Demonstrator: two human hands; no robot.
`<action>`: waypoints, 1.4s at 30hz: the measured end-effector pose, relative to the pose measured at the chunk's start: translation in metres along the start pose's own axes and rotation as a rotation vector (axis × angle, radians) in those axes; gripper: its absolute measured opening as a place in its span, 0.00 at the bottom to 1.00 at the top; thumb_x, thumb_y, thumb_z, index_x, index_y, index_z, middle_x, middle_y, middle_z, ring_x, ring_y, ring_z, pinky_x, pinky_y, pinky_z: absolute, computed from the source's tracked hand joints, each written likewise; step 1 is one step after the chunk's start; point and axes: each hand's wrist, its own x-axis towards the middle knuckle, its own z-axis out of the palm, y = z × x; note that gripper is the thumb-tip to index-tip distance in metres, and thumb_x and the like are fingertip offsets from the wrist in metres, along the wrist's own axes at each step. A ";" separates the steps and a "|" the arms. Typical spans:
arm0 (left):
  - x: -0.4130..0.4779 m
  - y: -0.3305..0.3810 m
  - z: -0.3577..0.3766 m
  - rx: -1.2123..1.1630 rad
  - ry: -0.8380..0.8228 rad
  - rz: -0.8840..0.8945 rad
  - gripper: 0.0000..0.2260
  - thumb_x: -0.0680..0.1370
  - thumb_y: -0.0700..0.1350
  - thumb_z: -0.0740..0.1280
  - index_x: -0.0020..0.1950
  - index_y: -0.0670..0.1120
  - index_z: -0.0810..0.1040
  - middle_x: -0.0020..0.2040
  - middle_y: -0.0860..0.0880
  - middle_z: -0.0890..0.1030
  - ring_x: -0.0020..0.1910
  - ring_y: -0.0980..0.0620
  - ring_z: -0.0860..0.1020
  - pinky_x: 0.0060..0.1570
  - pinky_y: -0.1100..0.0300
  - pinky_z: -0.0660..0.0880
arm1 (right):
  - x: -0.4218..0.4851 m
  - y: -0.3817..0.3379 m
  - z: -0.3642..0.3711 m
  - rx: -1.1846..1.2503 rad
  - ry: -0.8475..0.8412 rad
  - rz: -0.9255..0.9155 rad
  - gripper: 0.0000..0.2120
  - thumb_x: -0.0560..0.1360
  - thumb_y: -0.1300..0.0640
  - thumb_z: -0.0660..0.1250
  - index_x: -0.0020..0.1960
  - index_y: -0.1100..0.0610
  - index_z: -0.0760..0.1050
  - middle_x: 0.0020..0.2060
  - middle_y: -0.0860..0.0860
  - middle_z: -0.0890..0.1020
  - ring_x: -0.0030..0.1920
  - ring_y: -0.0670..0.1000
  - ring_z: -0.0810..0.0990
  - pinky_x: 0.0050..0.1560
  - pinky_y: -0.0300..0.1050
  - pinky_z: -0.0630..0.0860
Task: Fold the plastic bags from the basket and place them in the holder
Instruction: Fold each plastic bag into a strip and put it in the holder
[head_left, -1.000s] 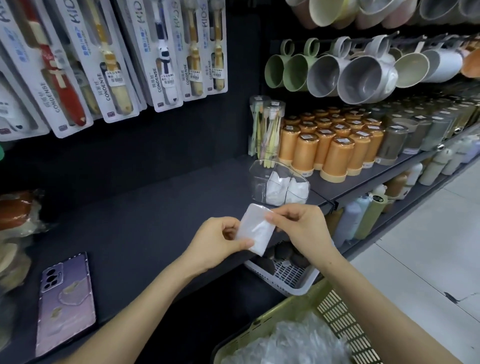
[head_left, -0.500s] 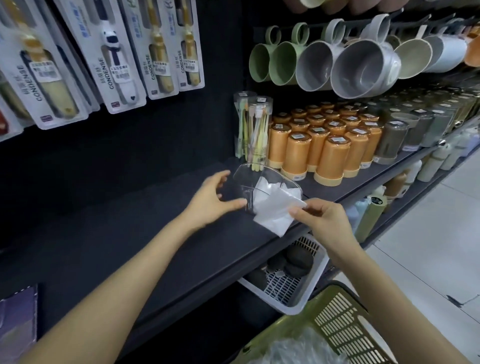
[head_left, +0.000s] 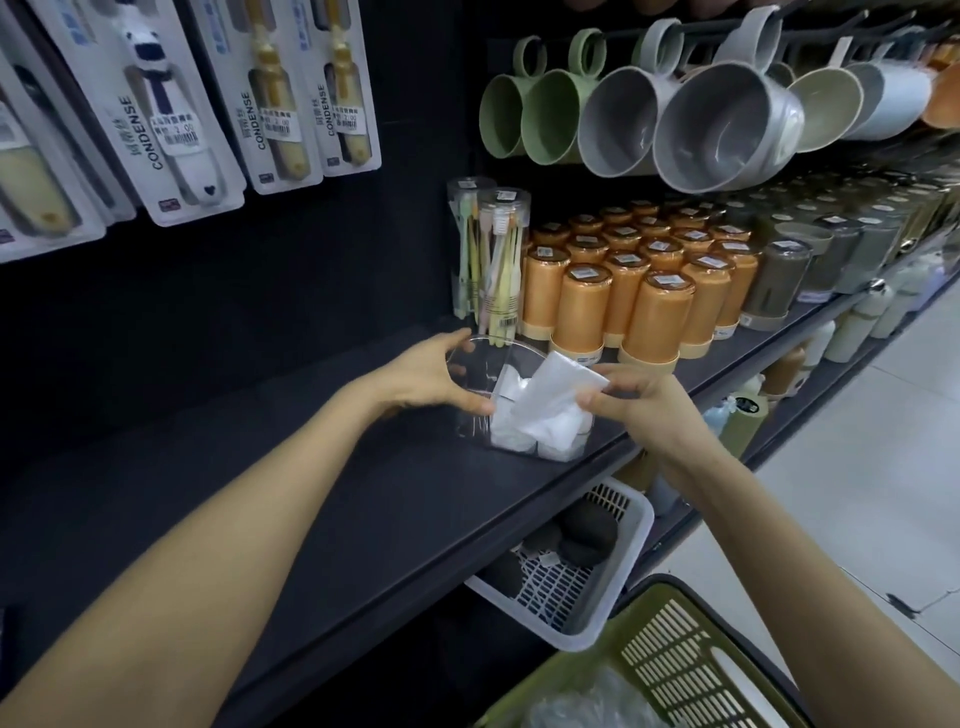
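Head view, and against half a second ago I see two changes. My operator's left hand (head_left: 426, 379), which then hung with spread fingers beside the clear plastic holder (head_left: 498, 345), now grips it, thumb on the near wall and fingers curled over the far rim. The folded white plastic bag (head_left: 556, 395) has gone from the holder's front edge to its open top, tilted, with its lower end among the white folded bags already inside (head_left: 524, 436) (a second ago both hands held it out in front of the shelf).

The holder stands on the black shelf (head_left: 363, 493) near its front edge. Just behind it are two clear tubes of toothbrushes (head_left: 498, 260), and to their right a block of orange lidded cups (head_left: 654, 317). Grey and green mugs (head_left: 727, 130) hang above, carded toothbrush packs (head_left: 171, 114) at upper left. A white slatted basket (head_left: 597, 597) sits under the shelf. The green slatted plastic basket (head_left: 670, 649) is at the bottom, loose clear plastic bags (head_left: 587, 701) heaped in it.

The right hand (head_left: 644, 405) pinches the bag's right corner between thumb and bent fingers. Both forearms reach in from below, the right crossing over the green basket.
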 end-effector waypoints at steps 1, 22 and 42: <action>-0.006 -0.002 0.001 -0.004 0.013 0.015 0.50 0.65 0.44 0.80 0.79 0.48 0.54 0.71 0.55 0.67 0.63 0.55 0.73 0.61 0.61 0.71 | 0.002 -0.001 0.002 0.012 -0.016 0.019 0.11 0.72 0.62 0.73 0.45 0.72 0.80 0.57 0.53 0.82 0.55 0.51 0.79 0.59 0.48 0.72; -0.185 -0.055 0.034 -0.148 0.439 0.166 0.54 0.54 0.55 0.83 0.75 0.58 0.60 0.68 0.66 0.65 0.67 0.65 0.68 0.67 0.58 0.70 | -0.075 -0.017 0.113 -0.768 0.202 -0.501 0.07 0.64 0.55 0.67 0.32 0.57 0.81 0.55 0.55 0.82 0.54 0.60 0.79 0.56 0.56 0.68; -0.201 -0.053 0.033 -0.060 0.452 0.156 0.52 0.59 0.47 0.83 0.76 0.54 0.58 0.67 0.64 0.63 0.63 0.61 0.71 0.60 0.64 0.71 | -0.091 -0.010 0.127 -1.005 0.193 -0.751 0.13 0.75 0.46 0.64 0.41 0.53 0.81 0.58 0.56 0.79 0.57 0.58 0.76 0.64 0.61 0.64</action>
